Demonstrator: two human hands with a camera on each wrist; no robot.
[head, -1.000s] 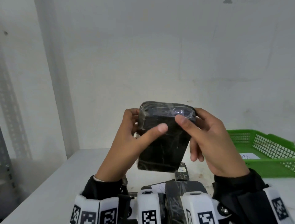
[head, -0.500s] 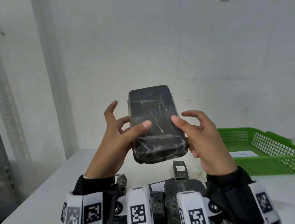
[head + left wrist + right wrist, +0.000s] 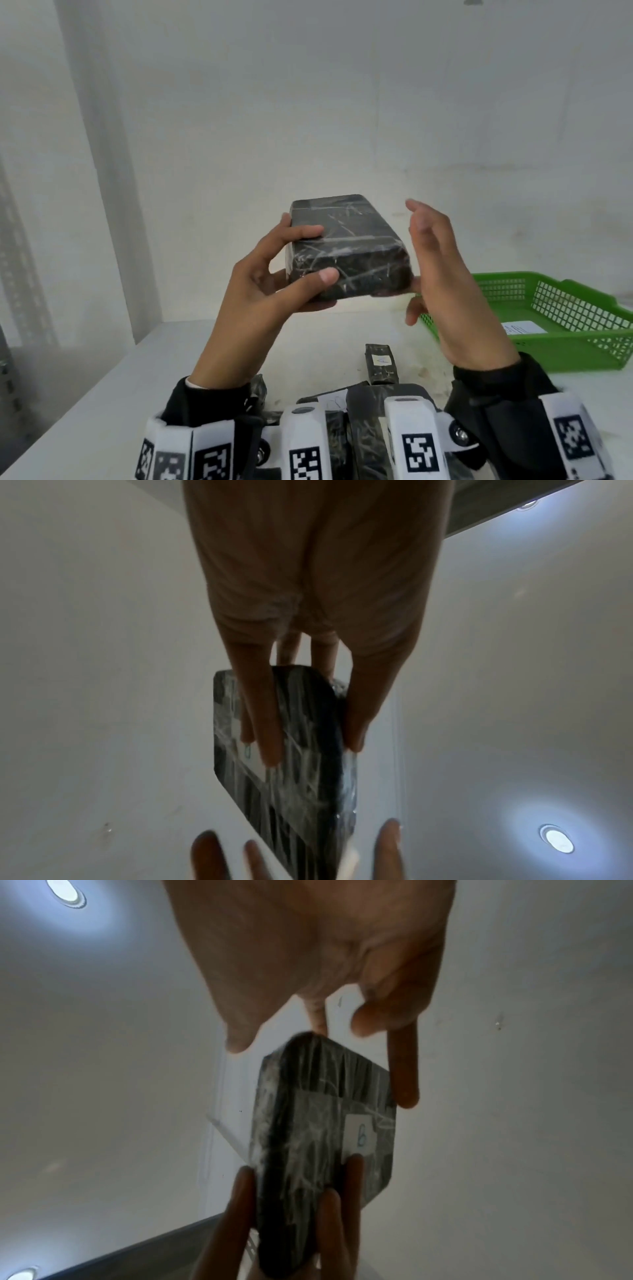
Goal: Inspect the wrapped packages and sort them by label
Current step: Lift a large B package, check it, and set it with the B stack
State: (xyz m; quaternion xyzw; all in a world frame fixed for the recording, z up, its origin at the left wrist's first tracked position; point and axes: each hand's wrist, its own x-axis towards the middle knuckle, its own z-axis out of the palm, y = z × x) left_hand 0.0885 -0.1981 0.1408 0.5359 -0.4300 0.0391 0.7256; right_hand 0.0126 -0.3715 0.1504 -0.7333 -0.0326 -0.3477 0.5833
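Observation:
A black package [image 3: 346,250] wrapped in clear film is held up in front of the wall, long side across. My left hand [image 3: 308,255] grips its left end, thumb on the near face and fingers over the top and underneath. My right hand [image 3: 416,260] stands at the right end with fingers spread and straight, the lower ones touching the package's corner. In the right wrist view a small white label [image 3: 359,1135] with a blue mark shows on the package's [image 3: 308,1137] underside. The left wrist view shows the package [image 3: 298,764] with part of the label [image 3: 251,756] beside my fingers.
A green mesh basket [image 3: 582,356] with a white paper slip [image 3: 522,329] stands at the right on the white table [image 3: 102,394]. A small black labelled package [image 3: 380,363] and other wrapped packages [image 3: 363,404] lie below my wrists. A wall rises close behind.
The package has turned from upright to lying across. My right hand has let go of its pinch and spread its fingers, while my left hand has closed round the left end.

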